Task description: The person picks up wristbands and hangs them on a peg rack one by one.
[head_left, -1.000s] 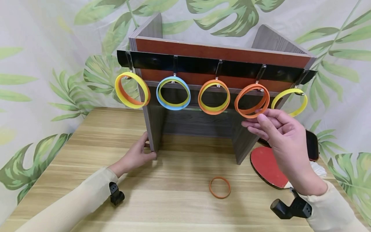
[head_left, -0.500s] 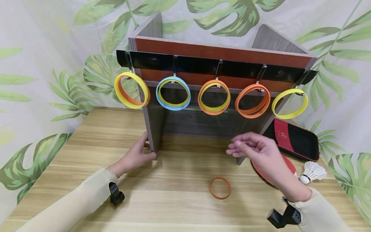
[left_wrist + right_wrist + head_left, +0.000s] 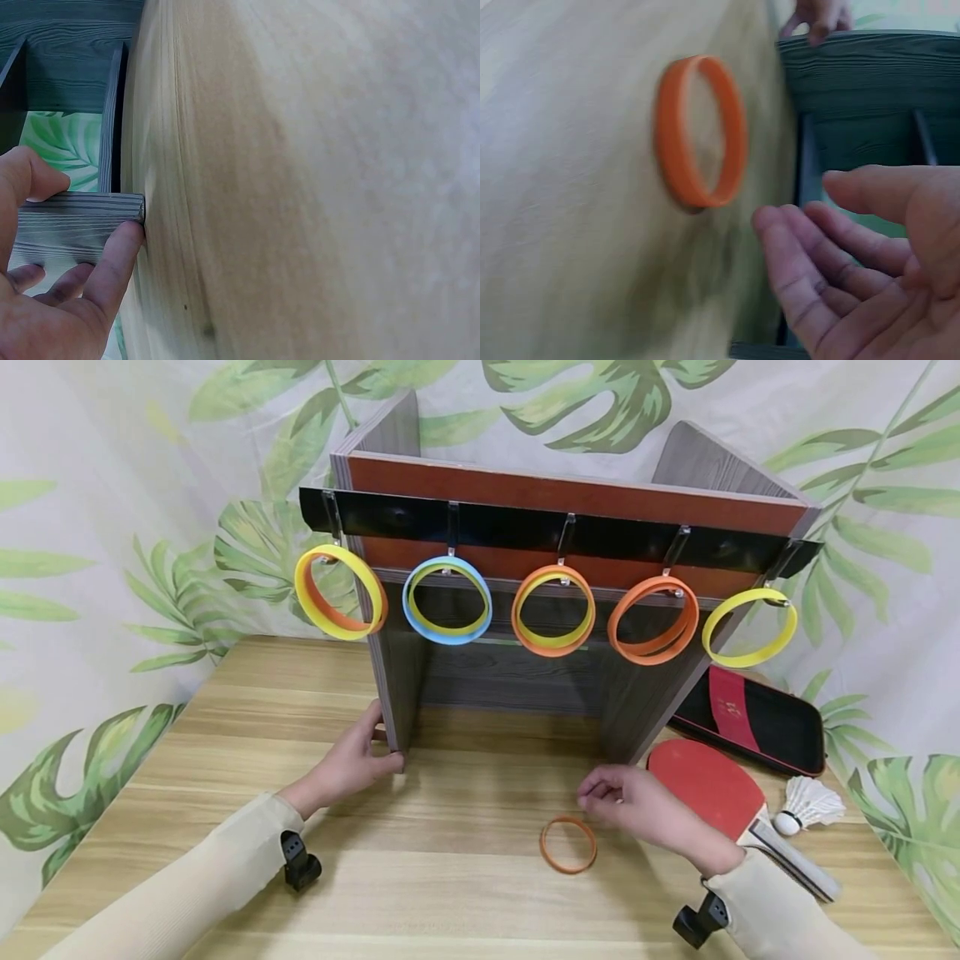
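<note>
My left hand (image 3: 348, 768) grips the foot of the left side panel of a grey wooden shelf (image 3: 395, 693); in the left wrist view, thumb and fingers lie on opposite faces of that panel (image 3: 75, 229). A single orange silicone wristband (image 3: 570, 869) lies flat on the table. My right hand (image 3: 637, 802) is just behind and right of it, holding nothing; in the right wrist view its fingers are loosely bent, apart from the band (image 3: 673, 135). Wristbands hang from hooks on the shelf's black strip (image 3: 510, 522): yellow with orange, blue with yellow, orange with yellow, orange, and yellow (image 3: 750, 660).
A red table tennis bat (image 3: 705, 781) lies right of the shelf, its handle partly behind my right forearm. Beyond it are a black case with a red band (image 3: 787, 727) and a white shuttlecock (image 3: 817, 802). Leaf-patterned cloth hangs behind the table.
My right hand has moved from the hanging orange bands down and left toward the table, uncovering the bat, case and shuttlecock. The left hand keeps its grip on the panel.
</note>
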Demonstrator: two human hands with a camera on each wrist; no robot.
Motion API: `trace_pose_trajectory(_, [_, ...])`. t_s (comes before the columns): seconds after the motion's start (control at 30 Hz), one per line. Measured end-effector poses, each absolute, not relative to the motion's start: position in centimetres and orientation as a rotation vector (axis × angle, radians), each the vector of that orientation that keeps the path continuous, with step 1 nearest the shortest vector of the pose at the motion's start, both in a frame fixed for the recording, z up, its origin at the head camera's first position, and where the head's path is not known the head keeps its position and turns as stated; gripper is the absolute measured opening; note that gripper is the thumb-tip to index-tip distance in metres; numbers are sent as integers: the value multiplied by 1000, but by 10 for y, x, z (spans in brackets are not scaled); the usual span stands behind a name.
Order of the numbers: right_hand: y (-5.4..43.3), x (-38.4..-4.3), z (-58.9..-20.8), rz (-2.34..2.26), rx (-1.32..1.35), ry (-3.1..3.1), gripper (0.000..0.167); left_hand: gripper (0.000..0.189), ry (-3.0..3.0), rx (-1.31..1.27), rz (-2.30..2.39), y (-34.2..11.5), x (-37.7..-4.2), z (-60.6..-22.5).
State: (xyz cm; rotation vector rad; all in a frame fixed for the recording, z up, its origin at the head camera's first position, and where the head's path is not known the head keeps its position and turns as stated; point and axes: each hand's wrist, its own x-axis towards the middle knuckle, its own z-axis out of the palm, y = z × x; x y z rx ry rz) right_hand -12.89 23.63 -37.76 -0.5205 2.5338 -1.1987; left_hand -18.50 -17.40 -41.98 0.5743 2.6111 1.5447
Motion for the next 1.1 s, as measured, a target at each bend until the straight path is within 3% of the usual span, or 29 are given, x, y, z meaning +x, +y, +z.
trace_pose_trajectory(0.2, [238,-126,-391,-1115,-500,2512,10,83,2611,584,1552,-173,-186,-420])
trace_pose_trajectory(0.47, [238,-121,-396,-998,-497,2511,15,84,2606,574,1548,-173,-186,-419])
trace_pose_trajectory(0.8, [239,-119,-393,-1107,-516,2434,5,87,2599,562,1538,-174,-185,-421])
trace_pose_trajectory(1.1, [245,-120,-389,-1325,-477,2210,26,87,2594,545,1532,-175,-186,-420])
